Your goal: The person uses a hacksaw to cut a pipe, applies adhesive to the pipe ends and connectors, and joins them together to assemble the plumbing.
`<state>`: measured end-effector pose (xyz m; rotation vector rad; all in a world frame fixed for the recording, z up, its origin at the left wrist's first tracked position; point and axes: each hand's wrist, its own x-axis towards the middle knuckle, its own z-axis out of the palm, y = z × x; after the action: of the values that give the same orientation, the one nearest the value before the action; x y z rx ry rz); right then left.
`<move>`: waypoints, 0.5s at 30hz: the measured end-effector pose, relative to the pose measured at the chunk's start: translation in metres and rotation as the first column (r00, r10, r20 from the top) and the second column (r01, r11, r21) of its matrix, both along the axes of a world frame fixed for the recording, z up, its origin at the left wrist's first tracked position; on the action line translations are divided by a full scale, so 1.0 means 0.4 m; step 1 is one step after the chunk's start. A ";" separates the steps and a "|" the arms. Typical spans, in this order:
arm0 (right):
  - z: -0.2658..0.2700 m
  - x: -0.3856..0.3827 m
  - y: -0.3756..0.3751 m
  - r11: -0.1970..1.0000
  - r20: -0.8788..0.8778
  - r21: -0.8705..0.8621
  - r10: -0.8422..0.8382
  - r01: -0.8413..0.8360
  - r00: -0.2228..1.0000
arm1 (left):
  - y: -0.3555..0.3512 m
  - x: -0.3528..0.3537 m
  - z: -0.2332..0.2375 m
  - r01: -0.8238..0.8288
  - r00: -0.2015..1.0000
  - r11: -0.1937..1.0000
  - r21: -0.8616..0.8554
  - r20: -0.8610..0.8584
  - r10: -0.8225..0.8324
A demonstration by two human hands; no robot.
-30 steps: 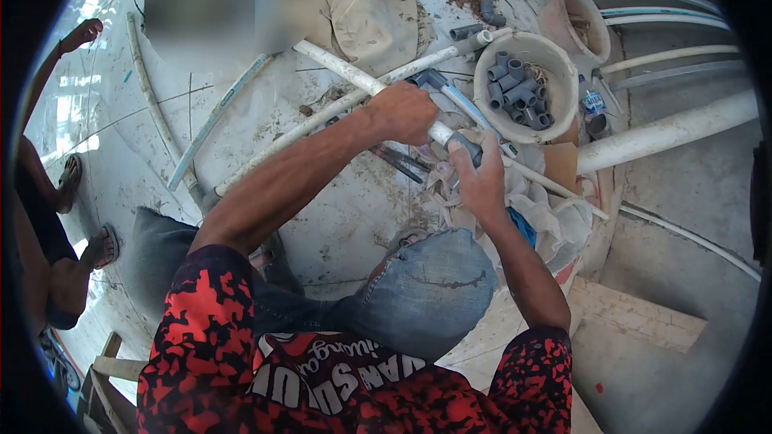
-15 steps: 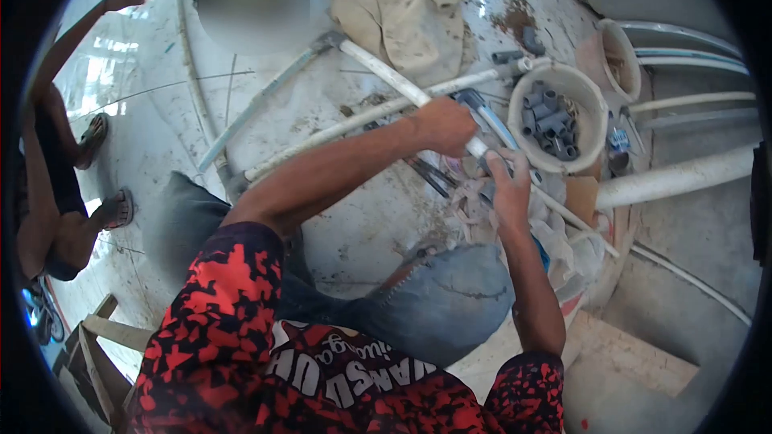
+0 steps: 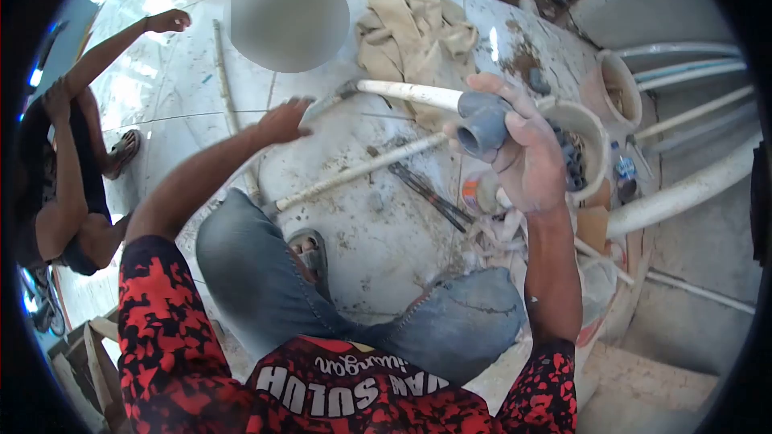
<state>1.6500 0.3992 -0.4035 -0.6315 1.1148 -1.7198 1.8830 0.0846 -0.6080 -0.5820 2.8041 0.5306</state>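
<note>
My right hand (image 3: 531, 145) is raised, its fingers and thumb around a grey pipe fitting (image 3: 482, 124) with an open socket facing me. A white pipe (image 3: 410, 92) runs left from that fitting to a grey elbow (image 3: 347, 89). From the elbow a second pipe (image 3: 320, 108) slants down toward my left hand (image 3: 285, 120), which is blurred by motion; whether it touches the pipe is unclear. Below lies another long white pipe (image 3: 362, 169) on the tiled floor.
A bucket (image 3: 597, 145) of grey fittings stands behind my right hand. Beyond are a smaller bucket (image 3: 631, 92), a beige cloth (image 3: 414, 32), a long tool (image 3: 430, 197) and a thick white pipe (image 3: 683, 193). Another person's arm (image 3: 104, 56) and legs are at the left.
My left hand has let go of the white pipe and moved left. My right hand has lifted the fitting and pipe up toward the camera. The view has shifted slightly.
</note>
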 end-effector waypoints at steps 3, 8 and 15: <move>0.041 0.018 -0.091 0.998 -0.192 -0.036 0.050 -0.058 0.980 | -0.021 0.170 -0.062 -0.192 0.981 0.981 -0.009 0.037 0.192; 0.089 0.013 -0.169 0.997 -0.606 0.042 0.081 -0.069 0.792 | 0.034 0.277 -0.033 -0.382 0.902 0.908 -0.171 0.147 0.407; 0.094 0.044 -0.134 0.997 -0.697 0.063 0.077 -0.047 0.713 | -0.016 0.290 -0.092 -0.455 0.880 0.883 -0.113 0.097 0.466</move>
<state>1.6676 0.3455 -0.3658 -1.3568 1.6160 -1.4043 1.9988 0.0782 -0.6447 -1.2753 2.5759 0.4358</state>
